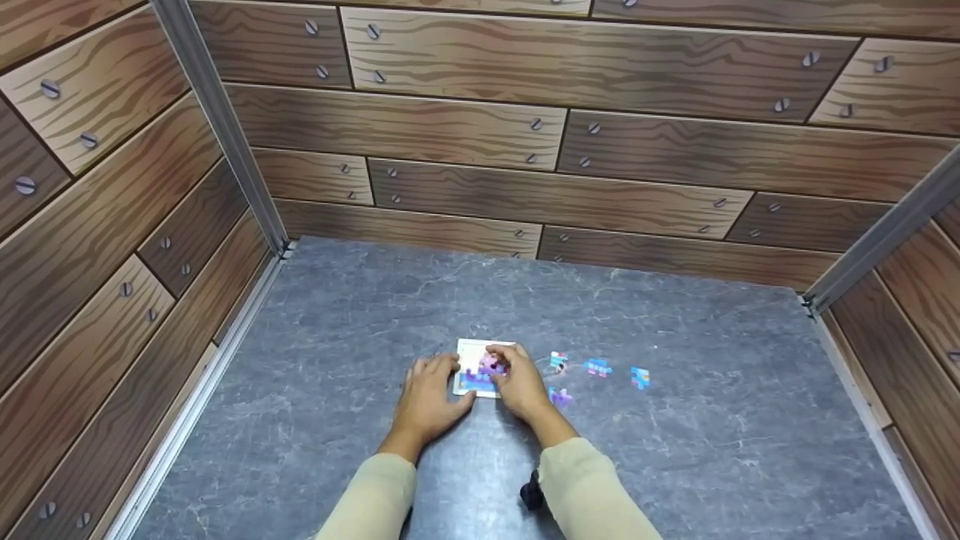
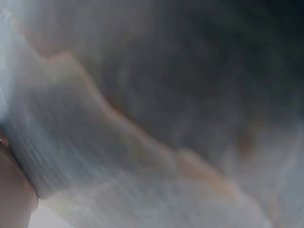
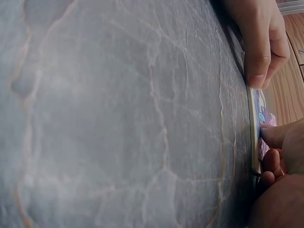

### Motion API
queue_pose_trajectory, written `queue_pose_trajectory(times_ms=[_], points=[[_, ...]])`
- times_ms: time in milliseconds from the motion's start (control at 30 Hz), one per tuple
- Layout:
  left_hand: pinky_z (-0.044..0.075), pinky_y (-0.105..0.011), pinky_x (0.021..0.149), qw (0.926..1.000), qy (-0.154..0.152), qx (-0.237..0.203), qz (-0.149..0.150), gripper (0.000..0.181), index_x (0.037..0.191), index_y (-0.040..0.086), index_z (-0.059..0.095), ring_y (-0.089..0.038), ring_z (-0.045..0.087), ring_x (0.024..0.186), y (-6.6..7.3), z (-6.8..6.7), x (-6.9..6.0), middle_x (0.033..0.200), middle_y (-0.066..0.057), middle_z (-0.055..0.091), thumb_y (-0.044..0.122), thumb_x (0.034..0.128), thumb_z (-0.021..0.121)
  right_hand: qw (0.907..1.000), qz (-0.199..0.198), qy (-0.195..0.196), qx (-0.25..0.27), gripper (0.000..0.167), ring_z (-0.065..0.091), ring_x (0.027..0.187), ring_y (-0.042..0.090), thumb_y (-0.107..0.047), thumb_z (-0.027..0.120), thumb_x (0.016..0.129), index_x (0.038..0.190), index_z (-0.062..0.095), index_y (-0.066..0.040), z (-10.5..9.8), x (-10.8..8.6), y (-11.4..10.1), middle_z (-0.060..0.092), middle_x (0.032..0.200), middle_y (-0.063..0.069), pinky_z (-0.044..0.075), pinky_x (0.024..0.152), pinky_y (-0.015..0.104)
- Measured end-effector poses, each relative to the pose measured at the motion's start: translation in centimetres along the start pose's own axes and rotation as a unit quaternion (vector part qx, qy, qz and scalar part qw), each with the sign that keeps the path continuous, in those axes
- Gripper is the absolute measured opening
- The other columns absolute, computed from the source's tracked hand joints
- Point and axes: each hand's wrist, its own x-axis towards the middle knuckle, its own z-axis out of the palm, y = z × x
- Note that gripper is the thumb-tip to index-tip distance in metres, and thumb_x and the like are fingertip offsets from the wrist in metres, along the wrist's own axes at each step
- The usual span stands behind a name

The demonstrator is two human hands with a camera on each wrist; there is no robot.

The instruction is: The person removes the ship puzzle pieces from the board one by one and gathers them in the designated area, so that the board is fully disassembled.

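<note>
A small white-bordered jigsaw puzzle board [image 1: 469, 346] lies on the grey tabletop, with a pink, purple and blue picture partly filling it. At its left side my left hand [image 1: 429, 397] holds the corner, fingertips along the left edge and thumb at the near edge. Over the board's right part, my right hand [image 1: 525, 386] pinches a pink jigsaw piece [image 1: 493, 365] between thumb and curled fingers. In the right wrist view the right thumb [image 3: 273, 135] rests against the colourful picture. The right hand covers the board's right edge. The left wrist view is mostly blurred tabletop.
To the right of the board lie several loose jigsaw pieces: a multicoloured piece [image 1: 558, 361], a blue piece [image 1: 598, 367], another blue piece [image 1: 640, 377] and a purple piece [image 1: 560, 396]. Wood-patterned walls [image 1: 465, 127] with metal corner posts [image 1: 225, 120] enclose the tabletop.
</note>
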Motion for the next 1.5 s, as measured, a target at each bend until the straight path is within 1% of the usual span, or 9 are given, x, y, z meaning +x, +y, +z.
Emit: queue_pose_trajectory(times_ms=[167,433,567,800,1033,1200,1300,1367,1500], points=[[0.044,-0.051,0.114,1.0000,0.001,0.000,0.003,0.050,0.127,0.015,0.070,-0.030,0.058,0.130,-0.2,-0.1,0.1,0.148,-0.001,0.068,0.049,0.0907,0.077,1.0000,0.000,0.002,-0.006,0.045,0.068,0.112,0.026,0.007,0.074,0.093,0.135,0.070,-0.006,0.1,0.2,-0.1,0.066,0.121,0.013,0.057,0.097,0.038],[0.045,-0.052,0.112,0.9999,0.011,0.003,0.010,0.048,0.125,0.015,0.070,-0.030,0.059,0.129,-0.4,-0.3,0.2,0.146,-0.003,0.069,0.046,0.0897,0.079,0.9999,-0.009,0.009,-0.003,0.044,0.066,0.111,0.026,0.007,0.072,0.095,0.136,0.070,-0.005,0.2,0.4,-0.4,0.065,0.122,0.014,0.055,0.097,0.039],[0.046,-0.052,0.112,0.9999,0.012,0.003,0.008,0.048,0.125,0.015,0.070,-0.030,0.059,0.129,-0.4,-0.4,0.2,0.146,-0.003,0.069,0.046,0.0892,0.079,0.9999,-0.013,0.009,-0.004,0.043,0.066,0.109,0.025,0.007,0.070,0.096,0.137,0.069,-0.005,0.3,0.4,-0.4,0.065,0.121,0.013,0.055,0.095,0.036],[0.045,-0.051,0.114,1.0000,0.001,0.008,-0.005,0.051,0.128,0.016,0.069,-0.028,0.058,0.131,-0.5,-0.3,0.2,0.149,-0.002,0.068,0.049,0.0904,0.078,0.9996,-0.025,0.005,-0.012,0.043,0.064,0.105,0.022,0.007,0.069,0.097,0.138,0.069,-0.005,0.1,0.3,-0.2,0.064,0.119,0.012,0.054,0.091,0.031],[0.046,-0.050,0.111,1.0000,0.008,0.004,-0.002,0.050,0.126,0.017,0.070,-0.027,0.058,0.128,-0.3,0.1,0.2,0.147,0.000,0.069,0.049,0.0893,0.078,0.9995,-0.031,0.004,0.005,0.044,0.063,0.101,0.020,0.008,0.067,0.098,0.140,0.068,-0.004,-0.3,-0.3,0.2,0.063,0.121,0.011,0.053,0.087,0.025],[0.046,-0.049,0.112,0.9999,0.006,0.010,-0.004,0.050,0.127,0.017,0.070,-0.027,0.059,0.129,-0.2,0.4,0.1,0.147,0.000,0.069,0.050,0.0893,0.078,0.9987,-0.044,0.014,0.019,0.046,0.057,0.088,0.010,0.009,0.068,0.097,0.141,0.068,-0.003,-0.9,-1.1,0.3,0.064,0.122,0.010,0.049,0.076,0.019],[0.046,-0.050,0.113,0.9999,0.006,0.011,-0.006,0.050,0.126,0.017,0.070,-0.027,0.059,0.130,-0.2,0.4,0.1,0.148,0.000,0.069,0.050,0.0893,0.078,0.9977,-0.066,0.013,0.011,0.045,0.053,0.080,0.003,0.007,0.071,0.096,0.140,0.069,-0.002,-1.7,-1.9,0.2,0.065,0.123,0.010,0.048,0.071,0.019],[0.046,-0.050,0.114,0.9999,0.004,0.013,-0.005,0.050,0.126,0.017,0.070,-0.027,0.059,0.131,-0.2,0.5,0.1,0.148,0.000,0.068,0.051,0.0895,0.078,0.9974,-0.072,0.011,0.003,0.045,0.051,0.077,0.001,0.005,0.072,0.096,0.140,0.070,-0.002,-2.4,-2.5,0.1,0.065,0.122,0.009,0.047,0.068,0.019],[0.045,-0.051,0.115,0.9999,0.002,0.013,-0.007,0.049,0.126,0.017,0.069,-0.027,0.059,0.132,-0.3,0.3,0.2,0.149,0.000,0.068,0.050,0.0898,0.078,0.9980,-0.063,0.003,-0.007,0.046,0.050,0.074,0.000,0.004,0.074,0.096,0.141,0.069,-0.003,-3.9,-3.4,0.6,0.067,0.124,0.009,0.047,0.066,0.019]])
